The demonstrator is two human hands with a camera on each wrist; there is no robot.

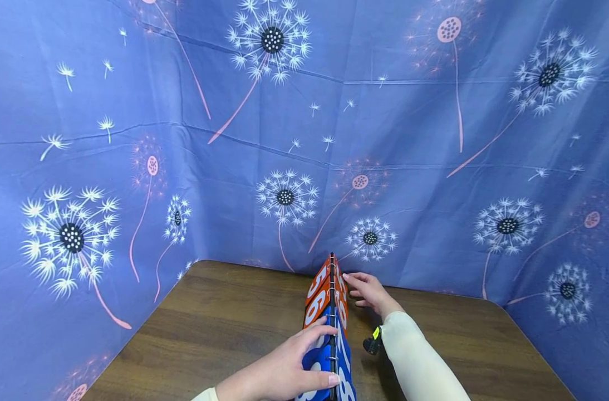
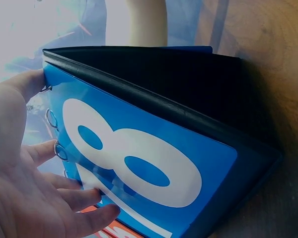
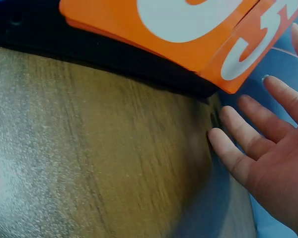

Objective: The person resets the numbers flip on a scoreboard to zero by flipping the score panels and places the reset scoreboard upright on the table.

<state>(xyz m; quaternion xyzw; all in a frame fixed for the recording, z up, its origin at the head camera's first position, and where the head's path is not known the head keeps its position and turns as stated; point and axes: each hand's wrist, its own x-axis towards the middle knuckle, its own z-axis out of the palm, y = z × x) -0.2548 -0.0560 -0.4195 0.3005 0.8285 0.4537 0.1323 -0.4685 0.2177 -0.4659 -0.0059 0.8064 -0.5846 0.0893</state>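
Note:
A tabletop flip scoreboard (image 1: pixel 332 345) stands like a tent, its ring-bound ridge running away from me. Orange cards (image 1: pixel 317 295) numbered 5 and 6 are at the far end, blue ones nearer. My left hand (image 1: pixel 279 365) rests on the near part, thumb and index finger across the ridge. In the left wrist view, its spread fingers lie by the rings and over the edge of a blue card (image 2: pixel 109 119) showing 8. My right hand (image 1: pixel 369 292) reaches to the far right end, fingertips right at the orange cards. The right wrist view shows its fingers (image 3: pixel 243 129) loosely extended beside them.
The scoreboard stands on a brown wooden table (image 1: pixel 224 312) with rounded far corners. A blue dandelion-print cloth (image 1: pixel 409 128) hangs close behind the table and along its sides. A small black device (image 1: pixel 372 342) with a yellow mark sits at my right wrist.

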